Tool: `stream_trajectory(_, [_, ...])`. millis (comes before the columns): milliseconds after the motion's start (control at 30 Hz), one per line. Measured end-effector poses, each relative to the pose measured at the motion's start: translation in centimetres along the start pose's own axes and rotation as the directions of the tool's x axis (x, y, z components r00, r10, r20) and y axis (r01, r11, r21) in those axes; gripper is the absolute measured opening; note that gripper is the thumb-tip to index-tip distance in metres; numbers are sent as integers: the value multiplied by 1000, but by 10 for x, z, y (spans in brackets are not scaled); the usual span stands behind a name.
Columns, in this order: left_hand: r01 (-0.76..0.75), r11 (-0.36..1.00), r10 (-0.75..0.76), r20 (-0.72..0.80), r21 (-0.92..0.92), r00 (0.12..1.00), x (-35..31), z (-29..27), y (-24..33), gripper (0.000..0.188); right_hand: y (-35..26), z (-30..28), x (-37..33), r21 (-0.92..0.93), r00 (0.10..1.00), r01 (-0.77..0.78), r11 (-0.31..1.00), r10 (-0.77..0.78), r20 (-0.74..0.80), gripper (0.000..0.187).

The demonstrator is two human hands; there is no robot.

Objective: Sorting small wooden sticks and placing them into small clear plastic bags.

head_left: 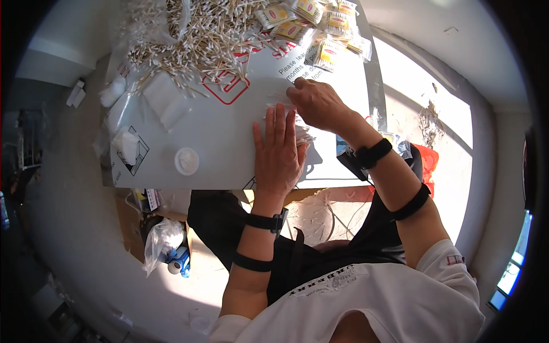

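Observation:
My left hand (278, 151) lies flat on the tabletop with its fingers stretched forward. Several cotton swabs (304, 135) show beside its thumb, partly hidden under the palm. Just beyond its fingertips, my right hand (321, 106) is closed, knuckles up, near a faint strip of clear plastic (275, 99). Whatever its fingers pinch is hidden. A large heap of loose cotton swabs (194, 40) covers the far left of the table. Filled clear packets of swabs with yellow labels (329, 54) are piled at the far right.
Clear plastic sleeves (166, 102) lie left of my hands, near a small round white dish (186, 161) and crumpled white material (127, 146). The printed table covering (223, 163) ends before my lap. Below stand a box with a plastic bag (164, 237) and, rightward, a red bag (428, 166).

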State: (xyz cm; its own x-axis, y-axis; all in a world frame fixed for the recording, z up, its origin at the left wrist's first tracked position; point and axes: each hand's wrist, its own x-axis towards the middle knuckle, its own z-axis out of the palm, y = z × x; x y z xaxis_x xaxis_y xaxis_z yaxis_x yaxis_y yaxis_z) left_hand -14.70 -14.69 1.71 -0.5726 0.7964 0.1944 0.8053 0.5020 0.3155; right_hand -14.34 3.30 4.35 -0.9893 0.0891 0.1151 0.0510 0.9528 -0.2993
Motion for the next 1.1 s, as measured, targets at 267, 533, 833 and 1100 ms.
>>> stream_trajectory(267, [44,996,-43,18,-73,999,2,1,0,69,-18,8,56,305,984,-130,944,161,-79,21])
stream_trajectory(533, [17,996,-20,-31,-83,999,3,2,-2,69,-37,38,95,231,984,-176,957,173,32,29])
stream_trajectory(833, [39,993,-40,-6,-114,999,3,1,0,72,-1,28,77,201,991,-12,980,39,-129,13])
stream_trajectory(1100, [72,991,-74,-11,-117,997,2,-6,0,73,15,-8,56,250,909,-8,968,-98,406,11])
